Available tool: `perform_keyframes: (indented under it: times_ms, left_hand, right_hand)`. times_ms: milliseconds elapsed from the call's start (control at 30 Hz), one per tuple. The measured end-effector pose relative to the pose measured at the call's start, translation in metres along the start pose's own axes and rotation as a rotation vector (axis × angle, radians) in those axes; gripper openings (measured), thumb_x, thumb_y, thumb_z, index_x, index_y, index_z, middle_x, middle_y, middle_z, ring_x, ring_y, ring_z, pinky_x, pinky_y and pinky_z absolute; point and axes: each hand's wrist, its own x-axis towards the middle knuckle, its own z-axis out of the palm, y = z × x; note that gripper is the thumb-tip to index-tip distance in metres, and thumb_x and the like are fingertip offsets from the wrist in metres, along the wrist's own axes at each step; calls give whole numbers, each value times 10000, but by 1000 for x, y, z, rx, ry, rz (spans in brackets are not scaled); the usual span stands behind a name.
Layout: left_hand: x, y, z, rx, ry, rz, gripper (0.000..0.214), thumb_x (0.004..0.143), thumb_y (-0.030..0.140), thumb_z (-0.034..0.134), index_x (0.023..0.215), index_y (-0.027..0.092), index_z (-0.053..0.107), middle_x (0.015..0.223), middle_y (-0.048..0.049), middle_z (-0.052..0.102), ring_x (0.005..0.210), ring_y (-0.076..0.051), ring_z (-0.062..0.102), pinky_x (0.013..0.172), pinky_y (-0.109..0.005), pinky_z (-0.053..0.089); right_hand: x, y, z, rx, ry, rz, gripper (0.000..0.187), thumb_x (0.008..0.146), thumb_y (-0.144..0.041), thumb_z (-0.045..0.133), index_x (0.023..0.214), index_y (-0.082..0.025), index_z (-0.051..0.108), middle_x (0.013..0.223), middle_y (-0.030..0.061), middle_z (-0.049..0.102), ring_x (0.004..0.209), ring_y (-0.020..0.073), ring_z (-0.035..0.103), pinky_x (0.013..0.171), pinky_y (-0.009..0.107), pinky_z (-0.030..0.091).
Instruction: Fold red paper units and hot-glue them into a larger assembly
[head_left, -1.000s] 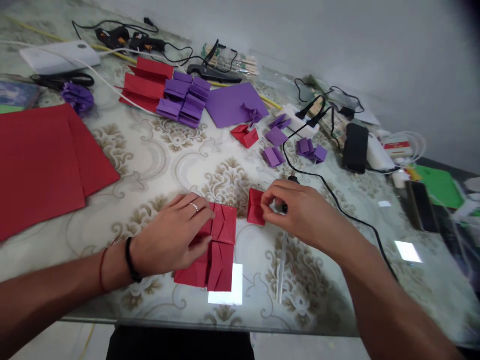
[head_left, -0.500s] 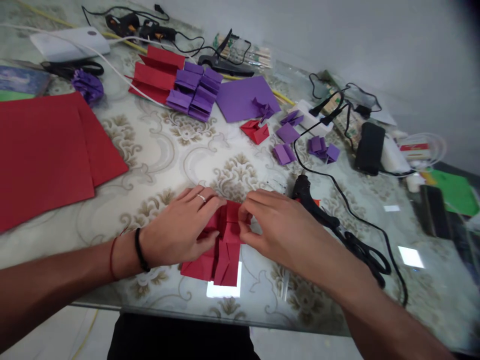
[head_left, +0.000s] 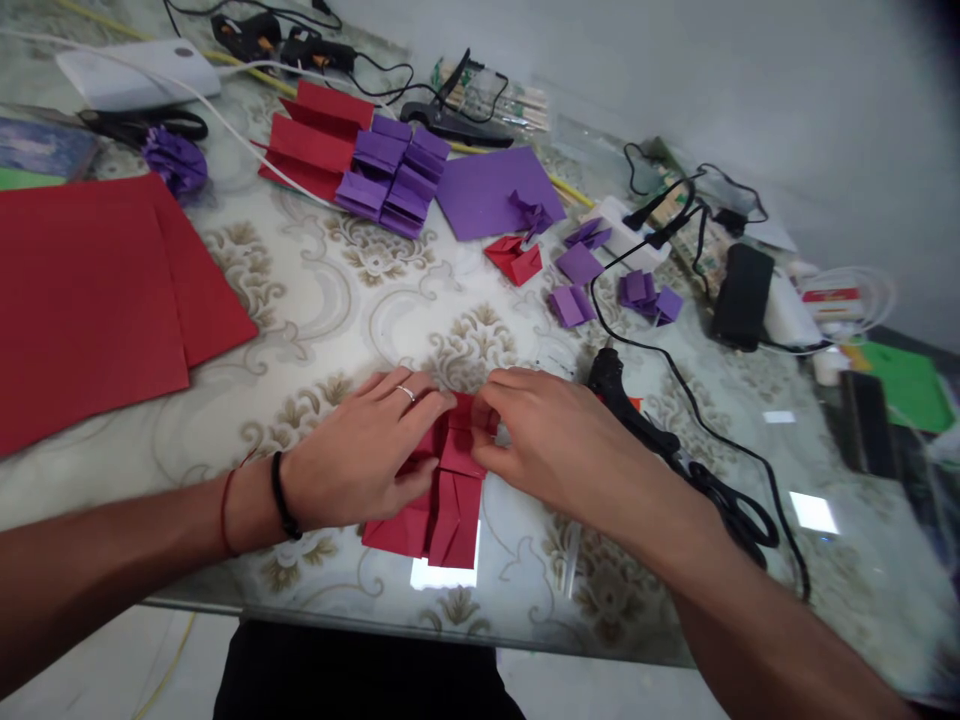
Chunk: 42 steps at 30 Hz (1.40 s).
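Observation:
A folded red paper piece, creased into box-like sections, lies on the patterned table near its front edge. My left hand, with a ring and a black wristband, bends over its left side, fingertips on the paper and thumb along the middle fold. On the upper right edge, my right hand pinches the paper between thumb and curled fingers. Both hands cover the upper part of the piece. Just right of my right hand lies a black glue gun, with black-handled scissors beside its grip.
Large red paper sheets lie at the left. Farther back are folded purple paper strips, a purple sheet and several small folded pieces. A black cable runs down the right, near a power strip and phone.
My right hand has shifted slightly left and up along the red paper's edge. The left hand stays almost still, and the view has tilted a little.

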Motion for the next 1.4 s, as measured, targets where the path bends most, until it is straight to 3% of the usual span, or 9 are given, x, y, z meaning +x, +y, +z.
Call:
perform_keyframes:
  times_ms: [267,467,633,733,867,1067,1400]
  left_hand:
    - [0,1,-2,14,1,20,364,904,178,602,1258,104,640,1200,-164,635,1114,-342,619,1028,-547,535]
    - [-1,1,-4,14,67,90,305,905,189,620,1194,139,706,1288,-177,592,1111,-346,631,1003,-560,558]
    - [-2,-1,-4,25,55,108,214,989,254,612,1136,157,733,1330,-173,604,1158,-354,629,1018,-575,555]
    - [-2,-2,-3,13,52,99,211,1009,250,607,1167,167,719,1378,-169,610,1228,-353,612,1056,-577,538]
    - [-1,-1,-4,-13,36,91,200,1022,239,602,1186,175,696,1441,-151,615,1310,-344,586,1098,-564,511]
    - [1,0,-6,-49,9,74,235,994,208,641,1229,214,653,1483,-95,625,1362,-314,568,1130,-522,473]
    - [3,0,-5,-30,-19,32,285,988,239,634,1270,274,626,1525,-20,612,1372,-291,568,1138,-474,448]
  right_hand:
    - [2,-3,-4,19,-88,40,129,943,-158,604,888,-148,720,950,101,775,971,302,755,813,379,507]
    - [3,-3,-2,73,-110,51,122,944,-172,632,883,-159,737,944,87,779,923,304,760,811,404,532]
    - [-9,9,14,214,40,-48,65,954,-188,696,896,-161,701,969,88,735,972,299,718,897,443,572]
    - [-24,21,29,394,187,-125,44,980,-187,707,1017,-176,686,1264,117,706,1210,289,655,1074,467,542]
    - [-41,27,44,485,195,-112,144,977,-206,737,1105,-199,672,1509,132,606,1406,299,554,1197,521,481]
    - [-53,26,57,534,230,-129,219,990,-217,723,1204,-203,677,1574,145,551,1472,304,481,1220,537,475]
    - [-56,28,62,520,303,-165,173,1026,-204,657,1191,-187,706,1503,155,627,1403,325,536,1188,551,512]
